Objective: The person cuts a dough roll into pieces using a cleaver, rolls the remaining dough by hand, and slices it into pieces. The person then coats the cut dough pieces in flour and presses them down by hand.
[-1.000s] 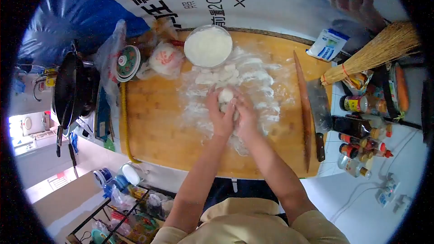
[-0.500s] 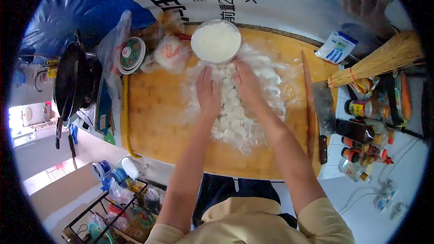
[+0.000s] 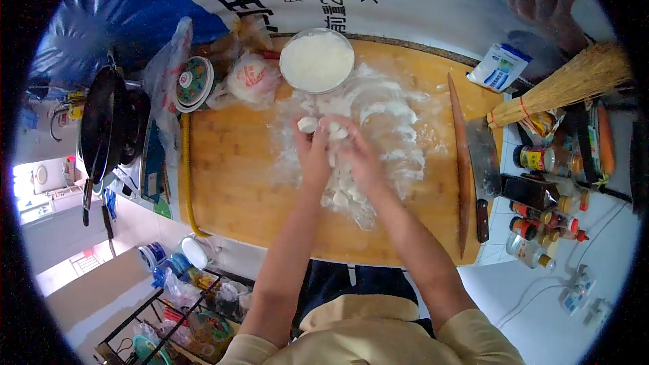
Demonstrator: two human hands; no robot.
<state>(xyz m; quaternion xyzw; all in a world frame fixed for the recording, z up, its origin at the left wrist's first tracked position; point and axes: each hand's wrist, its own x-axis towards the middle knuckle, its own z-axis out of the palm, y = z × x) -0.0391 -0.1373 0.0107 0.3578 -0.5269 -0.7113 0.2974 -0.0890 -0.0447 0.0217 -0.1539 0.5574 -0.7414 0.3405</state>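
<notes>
My left hand (image 3: 314, 155) is curled around small white dough pieces, and one dough piece (image 3: 307, 124) shows at its fingertips. Close beside it, my right hand (image 3: 362, 159) is slightly blurred, its fingers bent over more pale dough pieces (image 3: 337, 132). Below and between my hands, several floured dough pieces (image 3: 343, 197) lie in a cluster on the wooden board (image 3: 236, 182). Loose flour (image 3: 395, 111) is smeared over the board, mostly to the right of my hands. A round bowl of flour (image 3: 317, 61) stands just beyond my fingers.
A rolling pin (image 3: 460, 162) and a cleaver (image 3: 484, 162) lie along the right side. Past them are a straw broom (image 3: 561, 88) and several jars and bottles (image 3: 534, 192). At the left are a plastic bag (image 3: 253, 80), a lidded enamel container (image 3: 195, 84) and a wok (image 3: 101, 118).
Both hands have come back toward me from beside the dough row and now hold pieces raised off it. The far part of the row is no longer lined up on the board.
</notes>
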